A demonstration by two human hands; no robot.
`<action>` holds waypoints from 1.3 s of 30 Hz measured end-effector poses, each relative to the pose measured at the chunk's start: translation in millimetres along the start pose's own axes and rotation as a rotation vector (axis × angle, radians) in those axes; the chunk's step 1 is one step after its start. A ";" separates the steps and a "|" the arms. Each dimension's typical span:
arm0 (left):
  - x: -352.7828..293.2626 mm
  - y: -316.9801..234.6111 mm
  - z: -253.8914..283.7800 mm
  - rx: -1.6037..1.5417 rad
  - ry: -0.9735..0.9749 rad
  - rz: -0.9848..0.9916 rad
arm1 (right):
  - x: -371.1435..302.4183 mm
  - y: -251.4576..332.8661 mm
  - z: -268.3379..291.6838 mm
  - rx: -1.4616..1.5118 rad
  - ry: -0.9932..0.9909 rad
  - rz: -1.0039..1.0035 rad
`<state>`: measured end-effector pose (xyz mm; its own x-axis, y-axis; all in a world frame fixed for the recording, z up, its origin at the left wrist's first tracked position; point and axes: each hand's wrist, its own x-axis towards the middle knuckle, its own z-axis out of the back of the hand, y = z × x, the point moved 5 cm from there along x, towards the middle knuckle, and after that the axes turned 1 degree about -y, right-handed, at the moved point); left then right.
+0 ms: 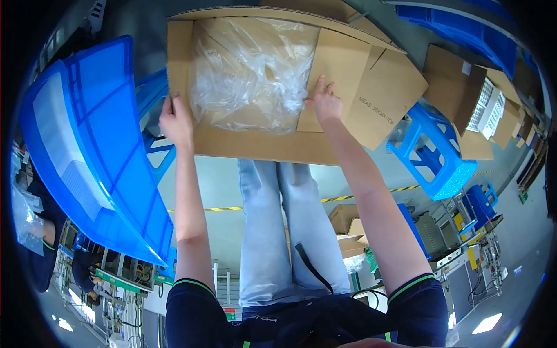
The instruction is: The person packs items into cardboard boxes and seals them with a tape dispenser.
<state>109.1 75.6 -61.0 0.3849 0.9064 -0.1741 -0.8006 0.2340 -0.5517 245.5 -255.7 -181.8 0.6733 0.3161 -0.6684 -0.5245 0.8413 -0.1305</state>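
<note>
A large cardboard box (pixel 261 146) lies in front of me, its top open. Inside it spreads a crumpled clear plastic bag (pixel 246 72), through which brown cardboard shows. My left hand (pixel 176 122) grips the box's left edge, the thumb and fingers closed on it. On the right side of the box, my right hand (pixel 328 105) rests against a cardboard flap (pixel 342 52) beside the bag. Its fingers are apart and hold nothing, with the thumb at the bag's edge. What lies under the bag cannot be made out.
A big blue plastic bin (pixel 116 145) stands at the left. To the right are a blue stool (pixel 447 174) and an open carton (pixel 452 81) with a white gridded item. More cartons (pixel 348 232) and yellow-black floor tape (pixel 226 209) show behind my legs. Another person's arm (pixel 47 232) is at far left.
</note>
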 end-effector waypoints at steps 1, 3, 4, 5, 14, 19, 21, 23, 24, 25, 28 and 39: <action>1.8 3.1 3.0 -0.035 -0.018 -0.041 | 0.6 1.7 -1.4 0.010 -0.001 0.006; -3.9 1.3 1.2 0.018 0.002 0.007 | 1.6 0.8 -6.8 -0.034 -0.008 0.014; -3.9 -2.1 0.8 0.006 -0.011 -0.019 | 2.7 3.1 -9.6 -0.029 -0.007 0.021; -6.4 -8.7 -0.2 -0.009 -0.025 -0.043 | 4.6 3.1 -12.3 -0.030 -0.012 0.014; -43.1 -11.2 -40.3 0.105 0.321 -0.078 | 5.3 -4.2 -21.4 -0.053 -0.071 -0.038; -80.5 -13.4 -131.0 0.406 0.457 -0.253 | -0.2 13.3 -4.6 -0.003 -0.022 -0.054; -89.8 -15.6 -154.3 0.480 0.491 -0.245 | -0.1 9.3 -9.1 -0.001 -0.012 -0.035; -94.2 -15.0 -169.1 0.569 0.520 -0.274 | 1.0 0.6 -11.2 -0.021 -0.040 -0.028; -98.9 -17.7 -177.2 0.565 0.527 -0.278 | -0.3 -3.3 -10.7 -0.036 -0.074 -0.039; -105.3 -21.2 -186.7 0.713 0.508 -0.263 | -1.9 -7.0 -10.0 -0.050 -0.109 -0.050; -101.4 -14.6 -202.8 0.961 0.505 -0.199 | -11.3 -0.2 -3.4 0.031 -0.099 -0.028; -107.0 3.6 -233.1 1.037 0.384 -0.286 | -32.1 -6.1 2.1 0.409 -0.207 -0.144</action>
<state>172.1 -102.5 -234.5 0.5863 0.6476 -0.4867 -0.5862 0.7538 0.2968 228.2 -270.1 -158.0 0.8354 0.2297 -0.4993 -0.1984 0.9733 0.1158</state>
